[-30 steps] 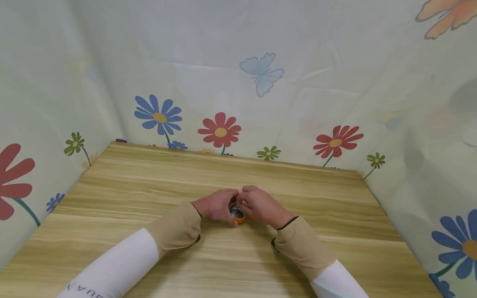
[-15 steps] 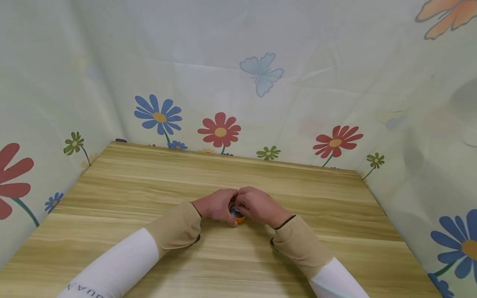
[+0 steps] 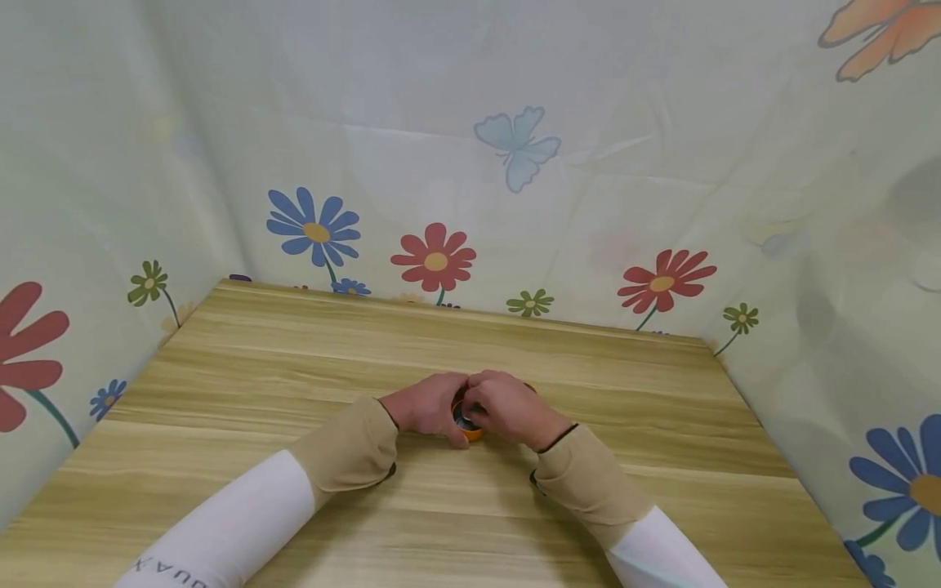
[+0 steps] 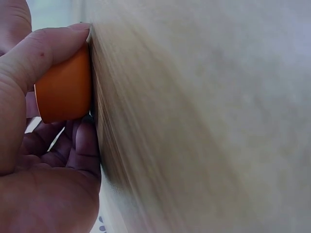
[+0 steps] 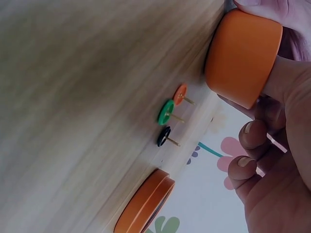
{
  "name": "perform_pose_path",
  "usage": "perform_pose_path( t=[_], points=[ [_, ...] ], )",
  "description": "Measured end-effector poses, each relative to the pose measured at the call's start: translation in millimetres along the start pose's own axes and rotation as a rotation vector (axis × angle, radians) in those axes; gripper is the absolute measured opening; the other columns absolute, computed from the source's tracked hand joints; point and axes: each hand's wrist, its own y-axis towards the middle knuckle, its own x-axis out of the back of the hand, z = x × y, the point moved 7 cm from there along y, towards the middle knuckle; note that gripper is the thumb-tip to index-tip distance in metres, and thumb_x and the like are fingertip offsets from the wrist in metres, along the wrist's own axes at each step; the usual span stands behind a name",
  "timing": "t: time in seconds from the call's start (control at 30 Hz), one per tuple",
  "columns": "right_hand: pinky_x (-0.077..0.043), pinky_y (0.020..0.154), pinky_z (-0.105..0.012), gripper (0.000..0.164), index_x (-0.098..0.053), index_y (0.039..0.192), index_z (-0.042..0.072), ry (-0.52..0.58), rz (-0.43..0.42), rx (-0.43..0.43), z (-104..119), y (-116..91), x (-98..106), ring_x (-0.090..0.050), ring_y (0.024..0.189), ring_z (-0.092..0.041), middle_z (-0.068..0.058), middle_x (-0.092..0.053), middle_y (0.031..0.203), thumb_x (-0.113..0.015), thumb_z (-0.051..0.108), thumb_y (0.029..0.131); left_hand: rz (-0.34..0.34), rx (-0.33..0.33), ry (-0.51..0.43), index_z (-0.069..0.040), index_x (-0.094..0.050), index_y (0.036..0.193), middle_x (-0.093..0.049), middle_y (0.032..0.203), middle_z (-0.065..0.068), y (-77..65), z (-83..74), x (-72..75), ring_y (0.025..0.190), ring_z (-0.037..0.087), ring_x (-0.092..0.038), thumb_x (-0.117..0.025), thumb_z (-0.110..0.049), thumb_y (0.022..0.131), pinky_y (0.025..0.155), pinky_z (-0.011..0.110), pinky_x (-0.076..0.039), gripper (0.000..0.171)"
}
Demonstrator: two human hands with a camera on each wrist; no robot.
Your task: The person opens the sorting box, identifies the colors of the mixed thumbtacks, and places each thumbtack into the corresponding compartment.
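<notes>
Right grip (image 3: 507, 408) shifted left, 3 thumbtacks (image 5: 165, 112), orange lid (image 5: 143, 201)

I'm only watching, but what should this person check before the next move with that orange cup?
1. Orange cup upright: ok, it stands on the table, mouth up.
2. Cup steadied: ok, the left hand grips its side.
3. Pins safe to brush past: not ok; orange pin, green pin and black pin lie points up nearby.
4. Orange lid off: ok, it lies apart from the cup.
5. What the right hand holds: cannot tell; its fingertips are hidden at the cup's mouth.
</notes>
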Motion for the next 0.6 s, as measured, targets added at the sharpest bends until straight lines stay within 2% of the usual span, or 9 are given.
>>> perform_pose_path(
  t=[0.6],
  points=[
    [-0.046,0.071,-0.025,0.009,-0.069,0.075,0.016,-0.025,-0.010,-0.005,0.2,1.4,-2.0,-0.054,0.076,-0.011,0.003,-0.057,0.080,-0.072,0.009,0.080,0.001,-0.021,-0.024,-0.013,-0.051,0.115,-0.054,0.102,-0.008,1.9,4.1,-2.0,0.089,0.006,-0.052,-0.088,-0.021,0.063,0.080,0.021,-0.042,0.064]
  ],
)
